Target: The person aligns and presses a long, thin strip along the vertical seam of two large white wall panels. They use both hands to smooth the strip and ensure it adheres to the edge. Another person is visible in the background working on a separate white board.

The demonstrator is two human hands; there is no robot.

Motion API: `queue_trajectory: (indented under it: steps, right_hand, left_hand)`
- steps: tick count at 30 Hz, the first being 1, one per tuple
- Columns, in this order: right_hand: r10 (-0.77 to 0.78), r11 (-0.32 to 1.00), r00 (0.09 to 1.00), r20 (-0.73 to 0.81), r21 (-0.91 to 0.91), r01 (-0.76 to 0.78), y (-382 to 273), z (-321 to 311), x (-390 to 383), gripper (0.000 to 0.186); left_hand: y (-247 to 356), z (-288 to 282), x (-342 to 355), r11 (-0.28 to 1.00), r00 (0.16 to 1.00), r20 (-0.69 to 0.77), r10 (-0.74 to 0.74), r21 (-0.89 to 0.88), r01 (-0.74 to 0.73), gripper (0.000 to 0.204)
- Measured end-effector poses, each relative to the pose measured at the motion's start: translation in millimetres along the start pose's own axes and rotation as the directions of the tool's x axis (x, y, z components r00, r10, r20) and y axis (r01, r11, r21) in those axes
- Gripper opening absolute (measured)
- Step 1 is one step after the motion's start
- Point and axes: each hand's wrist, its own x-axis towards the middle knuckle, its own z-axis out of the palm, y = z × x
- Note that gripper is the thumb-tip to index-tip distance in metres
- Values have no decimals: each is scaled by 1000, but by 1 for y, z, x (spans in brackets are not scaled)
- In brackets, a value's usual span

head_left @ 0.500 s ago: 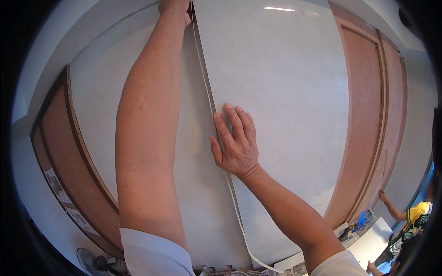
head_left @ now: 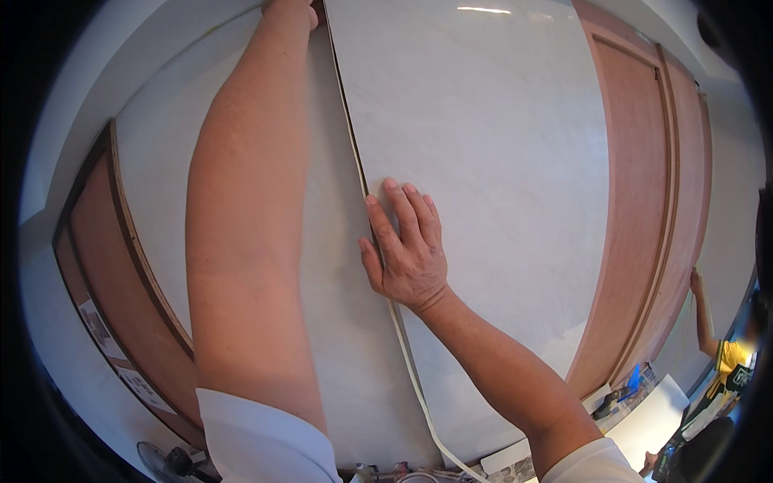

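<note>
Two hands at the long left edge of a glossy pale panel point(head_left: 499, 193), seen from the head.
The right hand point(head_left: 411, 262) lay palm down on the panel, its fingers extended and slightly apart, the thumb spread to the left across the edge; it gripped nothing. The left hand point(head_left: 291, 8) was raised to the top of the view and cut off by the frame near the same edge, so whether its fingers were apart or clamped could not be told. A narrow cream strip point(head_left: 419, 394) ran along the panel edge, passed by the right thumb and curved rightward at the lower end. A matte grey surface point(head_left: 354, 386) stood left of the strip; a reddish-brown framed panel point(head_left: 632, 209) stood to the right. At far right, a co-worker in a yellow top point(head_left: 734, 358) had one arm raised.
</note>
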Motion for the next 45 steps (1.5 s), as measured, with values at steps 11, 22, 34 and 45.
queue_trajectory:
  steps: [11, 22, 34, 45]
  right_hand:
    - [-4, 1000, 1000, 17, -7, 5, 3, 2, -1, 57]
    - [-18, 1000, 1000, 25, -6, 18, 0, 1, 0, 60]
    - [-14, 1000, 1000, 13, 2, 14, -1, 3, 1, 58]
    - [-8, 1000, 1000, 7, 13, 8, 0, 2, 0, 57]
  left_hand:
    - [14, -2, -6, 990, 990, 56, -128, 70, 124, 10]
    - [8, 3, -12, 995, 1000, -20, 11, -96, -13, 10]
    - [9, 3, -27, 994, 995, -80, 67, -77, -73, 7]
    - [17, -3, 2, 995, 995, 48, -89, 54, 86, 17]
